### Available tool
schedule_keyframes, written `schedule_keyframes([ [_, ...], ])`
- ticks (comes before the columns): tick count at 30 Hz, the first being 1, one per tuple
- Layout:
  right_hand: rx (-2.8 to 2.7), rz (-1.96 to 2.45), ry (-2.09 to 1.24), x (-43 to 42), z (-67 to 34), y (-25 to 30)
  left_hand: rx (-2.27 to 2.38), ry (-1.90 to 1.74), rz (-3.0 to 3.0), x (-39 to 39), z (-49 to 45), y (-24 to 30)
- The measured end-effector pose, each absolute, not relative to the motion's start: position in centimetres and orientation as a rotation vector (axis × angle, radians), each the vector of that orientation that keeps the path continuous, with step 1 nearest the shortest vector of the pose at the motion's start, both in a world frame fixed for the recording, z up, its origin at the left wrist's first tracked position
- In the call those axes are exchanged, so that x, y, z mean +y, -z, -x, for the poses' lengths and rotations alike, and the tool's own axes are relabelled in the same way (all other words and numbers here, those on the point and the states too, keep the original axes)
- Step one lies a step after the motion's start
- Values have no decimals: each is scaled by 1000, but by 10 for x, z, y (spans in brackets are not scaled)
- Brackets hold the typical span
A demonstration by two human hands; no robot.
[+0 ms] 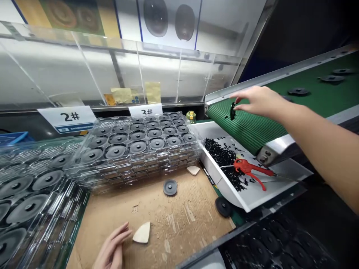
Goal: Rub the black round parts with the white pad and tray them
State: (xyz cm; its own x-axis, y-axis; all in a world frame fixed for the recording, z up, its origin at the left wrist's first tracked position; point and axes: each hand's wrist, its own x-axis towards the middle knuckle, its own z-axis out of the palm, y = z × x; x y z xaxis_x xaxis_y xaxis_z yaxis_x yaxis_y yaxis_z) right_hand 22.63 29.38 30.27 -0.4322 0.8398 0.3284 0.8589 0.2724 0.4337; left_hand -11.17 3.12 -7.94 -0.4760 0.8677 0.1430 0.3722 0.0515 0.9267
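Over the near end of the green conveyor belt [246,123], my right hand [249,100] pinches a small dark part [232,111] between thumb and fingers. The part is seen almost edge-on, so its kind is unclear. My left hand [113,244] lies low on the brown board [112,209], open, its fingers stretched and holding nothing. Just right of those fingertips is a cream wedge-shaped pad [142,232]. Farther up the board sits a round black disc with a raised centre [170,187], touched by neither hand.
Stacked clear trays [134,166] of black discs stand behind the board, with more trays [30,201] at left. A white bin [224,186] holds small black pieces and a red air blow gun [248,168]. Another disc [223,206] lies beside it. Dark parts [298,91] lie on the belt.
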Motion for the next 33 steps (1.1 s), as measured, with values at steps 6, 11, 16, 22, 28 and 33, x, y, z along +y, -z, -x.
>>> schedule_keyframes([
  [6,-2810,1521,837,221,-177,-243,1391,-1439,-868,47,48,33],
  [11,-2886,1387,211,173,-195,-162,1034,-1314,-711,54,-5,30],
  [16,-2572,1559,-330,120,-199,-52,1015,-1285,-414,61,-13,52],
  [22,-2148,1620,-320,116,-157,37,1013,-1235,-391,50,6,54],
  [28,-2128,1516,-339,130,-138,28,1079,-1204,-303,11,33,30],
  [33,-2234,1179,-454,85,-121,-32,868,-1373,-148,2,42,1],
])
